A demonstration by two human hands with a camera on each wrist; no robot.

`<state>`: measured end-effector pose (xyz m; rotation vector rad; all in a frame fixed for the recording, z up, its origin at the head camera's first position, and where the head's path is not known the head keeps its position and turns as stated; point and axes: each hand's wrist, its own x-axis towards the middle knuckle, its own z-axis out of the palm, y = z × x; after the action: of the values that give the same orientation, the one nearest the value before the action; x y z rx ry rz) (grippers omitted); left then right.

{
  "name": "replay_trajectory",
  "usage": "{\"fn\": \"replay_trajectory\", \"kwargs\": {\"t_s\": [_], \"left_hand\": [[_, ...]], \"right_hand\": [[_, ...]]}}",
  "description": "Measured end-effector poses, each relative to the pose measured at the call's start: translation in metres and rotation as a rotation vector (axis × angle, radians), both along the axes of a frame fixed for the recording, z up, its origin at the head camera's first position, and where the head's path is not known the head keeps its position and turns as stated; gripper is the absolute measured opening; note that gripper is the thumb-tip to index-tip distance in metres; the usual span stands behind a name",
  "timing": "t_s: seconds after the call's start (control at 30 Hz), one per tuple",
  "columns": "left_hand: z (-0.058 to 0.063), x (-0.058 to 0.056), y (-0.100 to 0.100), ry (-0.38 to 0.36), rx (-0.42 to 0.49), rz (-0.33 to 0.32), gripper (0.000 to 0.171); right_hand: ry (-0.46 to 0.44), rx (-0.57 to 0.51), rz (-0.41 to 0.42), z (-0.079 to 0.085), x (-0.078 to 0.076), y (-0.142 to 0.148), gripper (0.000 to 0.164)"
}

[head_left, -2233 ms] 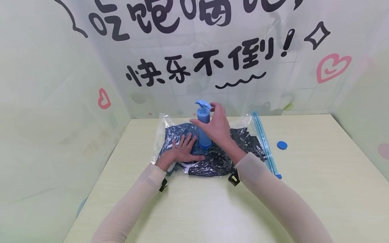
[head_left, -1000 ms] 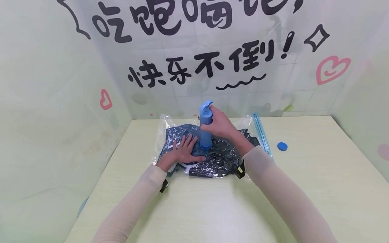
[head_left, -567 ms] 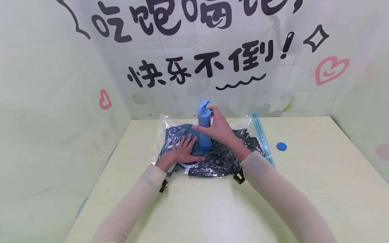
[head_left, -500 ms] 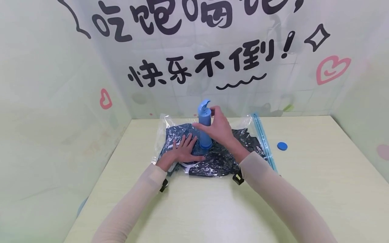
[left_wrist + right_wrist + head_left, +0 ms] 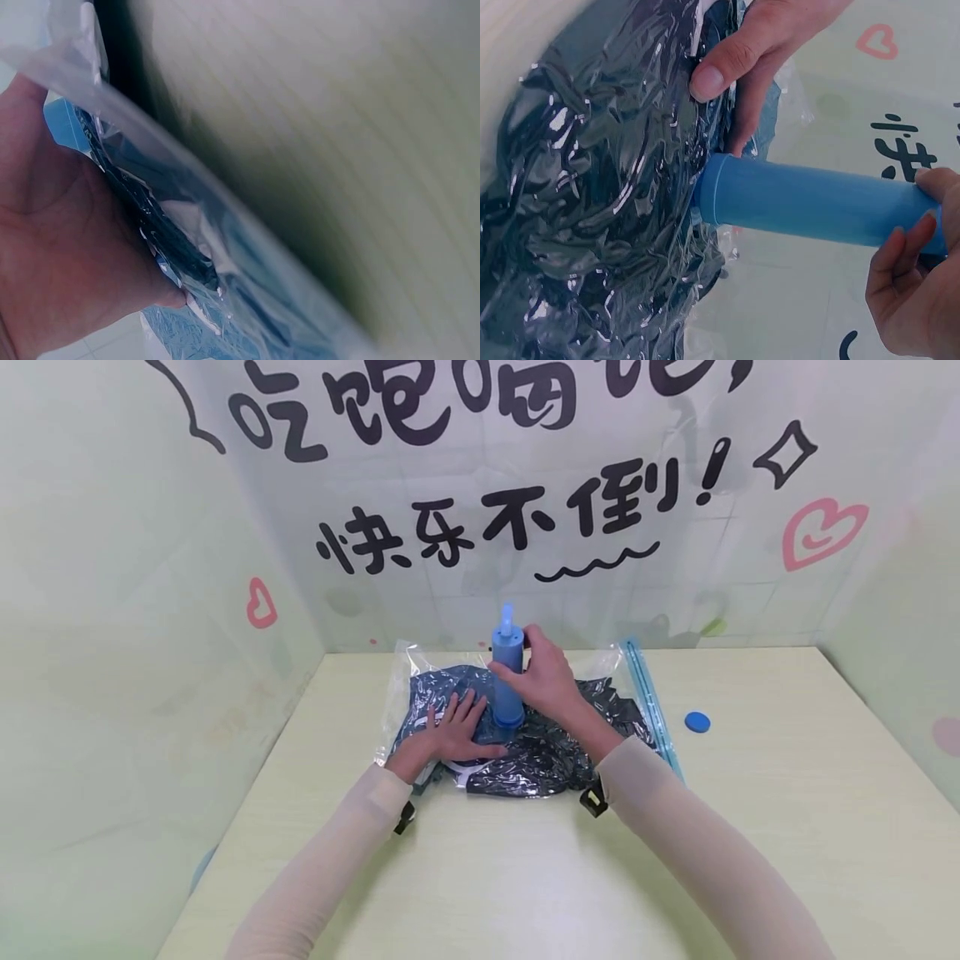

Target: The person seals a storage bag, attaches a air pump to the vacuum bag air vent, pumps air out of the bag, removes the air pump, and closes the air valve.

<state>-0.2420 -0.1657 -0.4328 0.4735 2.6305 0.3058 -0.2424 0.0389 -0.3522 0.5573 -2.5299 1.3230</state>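
Pump (image 5: 507, 689) stands upright on the bag (image 5: 536, 768) in my head view, left grip (image 5: 452, 739) spread over the bag. Left wrist: that grip meets its edge. Right wrist: right grip (image 5: 919, 296) clasps the pump's top. I judge pumping in hand; the next stroke wants a steady base.

Pump (image 5: 810, 199) blue; cap (image 5: 697, 722) deeper blue; zip strip (image 5: 647, 689) teal; sleeves (image 5: 690, 827) beige; lettering (image 5: 519, 530) black.

Screened booth (image 5: 112, 693) — lettered backdrop (image 5: 450, 610), table (image 5: 480, 885)
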Motion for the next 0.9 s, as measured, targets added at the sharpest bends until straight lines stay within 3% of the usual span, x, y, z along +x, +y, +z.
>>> {"fn": "replay_trajectory", "kwargs": {"t_s": [0.3,0.6,0.73,0.83,0.9], "left_hand": [[0.002,0.006,0.001,-0.01,0.0,0.009,0.111],[0.003,0.006,0.003,-0.021,-0.026,0.009,0.11],[0.002,0.004,0.002,-0.019,-0.032,0.006,0.11],[0.001,0.002,0.001,-0.004,-0.028,0.003,0.111],[0.004,0.004,0.001,0.005,-0.023,-0.003,0.11]], "right_hand": [[-0.099,-0.049,0.166,0.0,-0.006,0.008,0.056],[-0.141,-0.082,0.234,0.003,-0.013,0.011,0.059],[-0.101,-0.042,0.176,0.003,-0.009,0.006,0.071],[-0.062,-0.046,0.058,0.003,-0.004,0.001,0.081],[-0.012,-0.078,-0.017,0.002,-0.002,-0.003,0.078]]}}
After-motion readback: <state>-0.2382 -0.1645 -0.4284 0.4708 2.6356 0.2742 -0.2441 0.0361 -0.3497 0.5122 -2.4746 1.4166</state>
